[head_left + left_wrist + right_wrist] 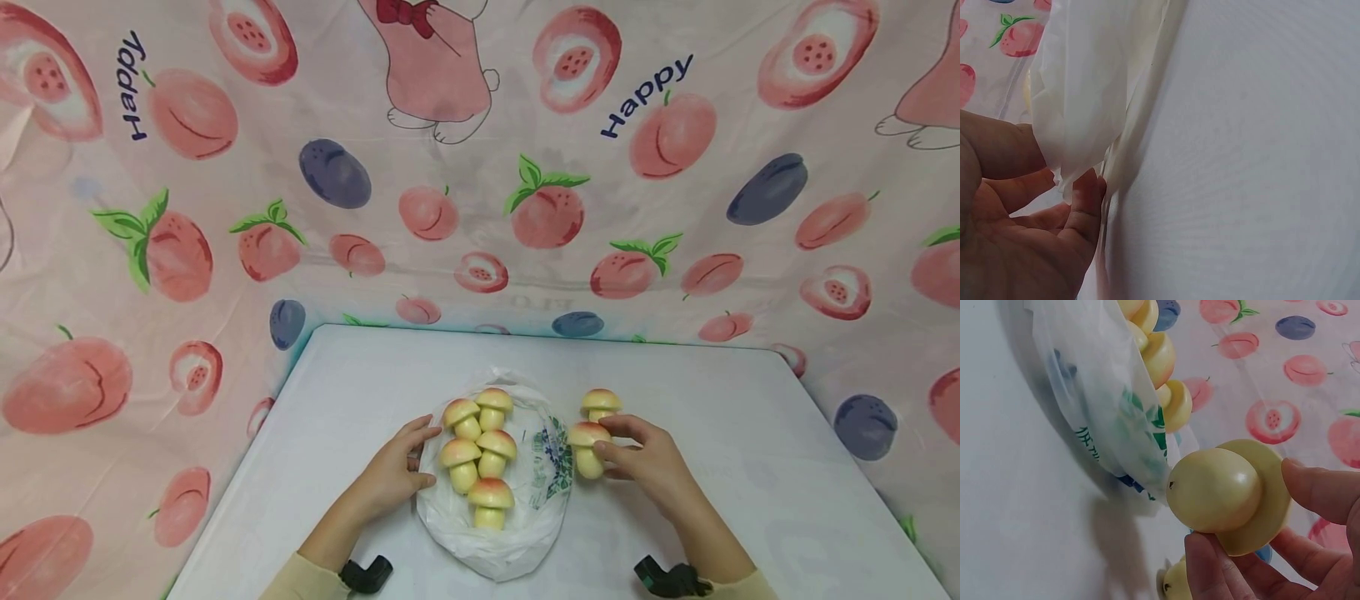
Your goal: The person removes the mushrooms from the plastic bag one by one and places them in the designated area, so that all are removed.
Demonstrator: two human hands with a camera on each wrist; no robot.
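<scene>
In the head view my right hand grips a toy mushroom by its yellow cap, just right of a white plastic bag. The right wrist view shows this mushroom raised off the table, its pale stem pointing at the bag. Behind it another toy mushroom stands on the table. Several more toy mushrooms with orange-tinged caps lie on the bag's left half. My left hand holds the bag's left edge; in the left wrist view the thin plastic runs between thumb and fingers.
A white table lies under everything, its back edge against a pink fruit-print cloth. Green and blue print marks the bag's right side. Dark wrist mounts sit by both sleeves.
</scene>
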